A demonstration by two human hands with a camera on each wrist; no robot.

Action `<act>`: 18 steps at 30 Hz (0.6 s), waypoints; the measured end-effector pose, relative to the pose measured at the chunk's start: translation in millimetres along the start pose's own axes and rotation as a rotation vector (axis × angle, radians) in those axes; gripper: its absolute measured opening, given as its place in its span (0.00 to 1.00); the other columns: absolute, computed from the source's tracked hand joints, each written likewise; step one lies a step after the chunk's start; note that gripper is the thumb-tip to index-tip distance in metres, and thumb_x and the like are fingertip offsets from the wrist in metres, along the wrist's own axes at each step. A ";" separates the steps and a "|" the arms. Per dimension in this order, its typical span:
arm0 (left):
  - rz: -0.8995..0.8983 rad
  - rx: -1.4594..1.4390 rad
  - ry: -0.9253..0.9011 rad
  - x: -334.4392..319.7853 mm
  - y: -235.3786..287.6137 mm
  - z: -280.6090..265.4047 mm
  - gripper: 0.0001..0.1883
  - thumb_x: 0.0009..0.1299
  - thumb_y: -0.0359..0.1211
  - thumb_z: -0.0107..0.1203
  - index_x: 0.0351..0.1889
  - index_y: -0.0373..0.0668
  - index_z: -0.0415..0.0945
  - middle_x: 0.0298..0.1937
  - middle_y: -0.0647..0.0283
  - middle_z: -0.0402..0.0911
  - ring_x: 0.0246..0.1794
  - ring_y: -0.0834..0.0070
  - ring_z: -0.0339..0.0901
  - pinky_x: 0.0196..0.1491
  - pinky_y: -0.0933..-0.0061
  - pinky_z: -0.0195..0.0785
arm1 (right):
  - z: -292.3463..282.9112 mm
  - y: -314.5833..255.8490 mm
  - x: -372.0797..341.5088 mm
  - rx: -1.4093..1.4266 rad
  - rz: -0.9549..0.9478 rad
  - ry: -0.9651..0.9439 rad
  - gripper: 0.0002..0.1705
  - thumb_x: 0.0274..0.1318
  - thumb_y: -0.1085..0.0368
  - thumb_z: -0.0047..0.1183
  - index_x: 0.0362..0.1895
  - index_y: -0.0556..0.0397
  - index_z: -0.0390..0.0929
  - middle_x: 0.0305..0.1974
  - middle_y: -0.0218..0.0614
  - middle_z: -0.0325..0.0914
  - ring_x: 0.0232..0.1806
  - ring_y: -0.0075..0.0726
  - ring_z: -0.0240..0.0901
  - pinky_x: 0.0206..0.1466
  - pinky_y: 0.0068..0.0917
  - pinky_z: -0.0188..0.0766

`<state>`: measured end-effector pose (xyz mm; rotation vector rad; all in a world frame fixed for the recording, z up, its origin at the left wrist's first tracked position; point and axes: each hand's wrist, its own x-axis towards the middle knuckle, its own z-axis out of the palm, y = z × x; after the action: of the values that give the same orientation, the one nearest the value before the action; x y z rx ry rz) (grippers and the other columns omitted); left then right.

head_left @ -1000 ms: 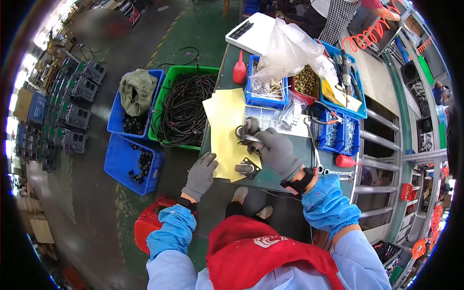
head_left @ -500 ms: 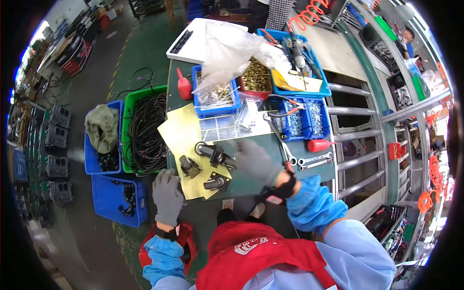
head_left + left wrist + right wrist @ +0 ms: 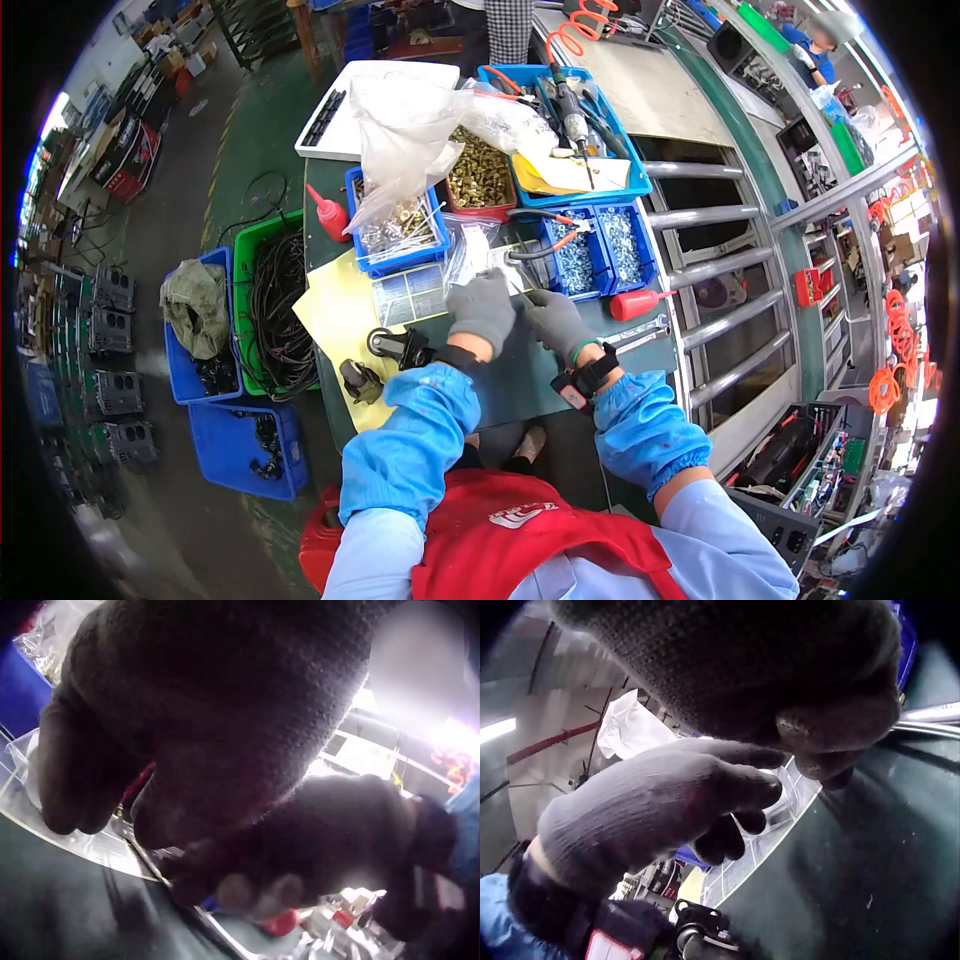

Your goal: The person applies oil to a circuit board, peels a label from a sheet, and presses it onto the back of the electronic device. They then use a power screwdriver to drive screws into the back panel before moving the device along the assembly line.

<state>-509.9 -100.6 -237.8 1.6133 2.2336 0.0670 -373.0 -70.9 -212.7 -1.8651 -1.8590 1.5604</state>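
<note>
My gloved right hand (image 3: pixel 558 322) curls its fingers round the slim metal wrench (image 3: pixel 150 861), whose far end reaches toward the clear bags. Close to its left, my gloved left hand (image 3: pixel 482 308) reaches over the table with fingers bent down and apart, right above the wrench's end. In the right wrist view the left fingers (image 3: pixel 761 793) stand loosely bent beside the right hand. Black casters lie on the yellow paper left of my hands: one caster (image 3: pixel 400 346) with its wheel to the left, another caster (image 3: pixel 360 381) nearer me. My left sleeve hides part of the paper.
Two more wrenches (image 3: pixel 640 334) and a red bottle (image 3: pixel 640 304) lie to the right. Behind stand blue bins of screws (image 3: pixel 573 262), a red box of brass parts (image 3: pixel 482 172) and a blue tool tray (image 3: pixel 638 178). Cutting pliers (image 3: pixel 572 234) rest on the bins.
My right hand has left the casters and moved right to the wrench. My left hand has crossed from the table's left edge to beside it. The head view has shifted.
</note>
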 end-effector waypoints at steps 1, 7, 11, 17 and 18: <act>-0.052 -0.004 0.029 4.8 -7.0 0.1 0.25 0.68 0.35 0.52 0.64 0.50 0.70 0.41 0.60 0.84 0.38 0.59 0.84 0.42 0.54 0.75 | 1.4 2.0 -1.6 -0.005 -0.005 0.008 0.19 0.63 0.57 0.46 0.47 0.57 0.81 0.28 0.46 0.81 0.26 0.46 0.78 0.31 0.40 0.74; -0.121 0.122 0.098 -8.9 -9.1 -12.0 0.25 0.68 0.43 0.56 0.62 0.48 0.70 0.49 0.55 0.79 0.46 0.58 0.81 0.40 0.57 0.76 | -2.7 1.8 -2.2 0.061 0.072 -0.014 0.20 0.56 0.67 0.42 0.48 0.55 0.81 0.25 0.43 0.79 0.23 0.40 0.77 0.29 0.36 0.72; -0.218 0.090 0.307 -4.6 -8.4 -26.9 0.32 0.63 0.57 0.62 0.51 0.40 0.70 0.46 0.56 0.78 0.44 0.62 0.79 0.41 0.61 0.74 | 3.3 20.5 10.4 0.043 0.063 -0.063 0.19 0.55 0.67 0.41 0.47 0.55 0.81 0.24 0.42 0.78 0.23 0.38 0.77 0.29 0.36 0.72; -0.332 0.092 0.184 26.0 -12.3 -8.2 0.32 0.59 0.54 0.66 0.51 0.41 0.69 0.44 0.58 0.79 0.42 0.59 0.82 0.41 0.57 0.75 | 16.5 46.7 12.1 -0.046 -0.067 0.006 0.18 0.56 0.63 0.43 0.45 0.57 0.80 0.36 0.54 0.81 0.40 0.58 0.80 0.44 0.44 0.73; -0.355 -0.082 0.175 26.5 -20.3 -0.2 0.31 0.58 0.49 0.65 0.51 0.39 0.68 0.41 0.54 0.81 0.40 0.52 0.83 0.43 0.54 0.75 | 23.4 61.8 17.4 0.008 -0.105 0.031 0.19 0.55 0.61 0.44 0.46 0.56 0.79 0.41 0.58 0.80 0.47 0.63 0.77 0.50 0.45 0.71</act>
<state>-535.3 -83.0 -250.2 1.1886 2.5798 0.2076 -350.0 -86.8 -275.0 -1.7478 -1.9012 1.4947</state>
